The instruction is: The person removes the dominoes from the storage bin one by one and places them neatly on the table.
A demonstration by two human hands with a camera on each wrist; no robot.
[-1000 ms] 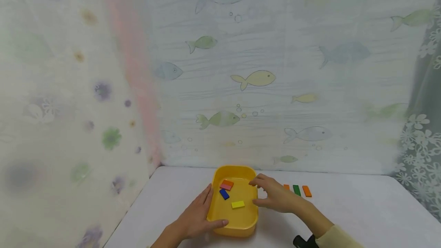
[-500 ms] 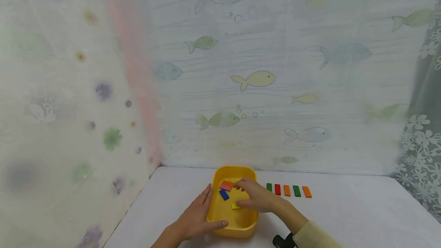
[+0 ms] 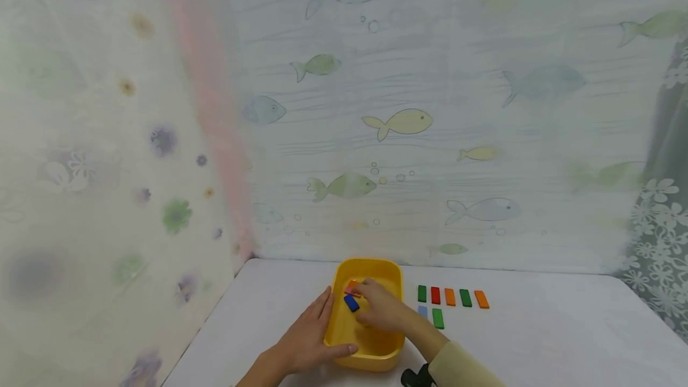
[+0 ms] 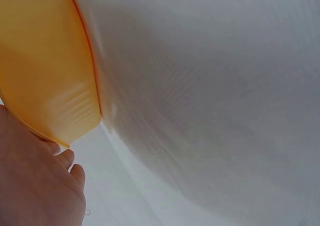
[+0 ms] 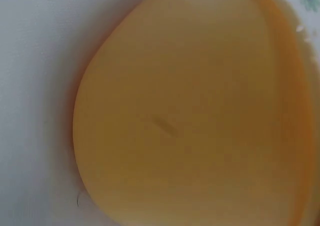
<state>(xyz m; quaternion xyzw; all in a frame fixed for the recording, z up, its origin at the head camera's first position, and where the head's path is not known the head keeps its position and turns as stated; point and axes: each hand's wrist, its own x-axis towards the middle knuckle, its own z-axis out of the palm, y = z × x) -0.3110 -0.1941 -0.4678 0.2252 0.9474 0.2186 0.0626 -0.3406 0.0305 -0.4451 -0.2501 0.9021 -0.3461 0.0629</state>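
Observation:
In the head view my left hand (image 3: 309, 336) grips the left side and near corner of a yellow plastic bin (image 3: 371, 365), thumb over the rim and fingers along the outside wall. My right hand (image 3: 384, 309) reaches inside the bin from the right, thumb and fingers apart. Its fingertips are over an orange-and-pink pair of small blocks (image 3: 352, 287), partly covered. A blue block (image 3: 352, 303) lies just left, between the fingertips and thumb. The yellow block is hidden beneath the hand. In the left wrist view, left fingers (image 4: 67, 158) lie at the bin's rim.
Right of the bin, a row of small green, red and orange blocks (image 3: 450, 297) lies on the white table (image 3: 537, 327). Nearer are a light green block (image 3: 438, 318) and a light blue block (image 3: 423, 312). A patterned curtain (image 3: 376, 136) hangs behind.
My right hand has moved left from the bin's right rim, deep into the bin, covering the yellow block. More blocks on the table came into view. The left hand has stayed put.

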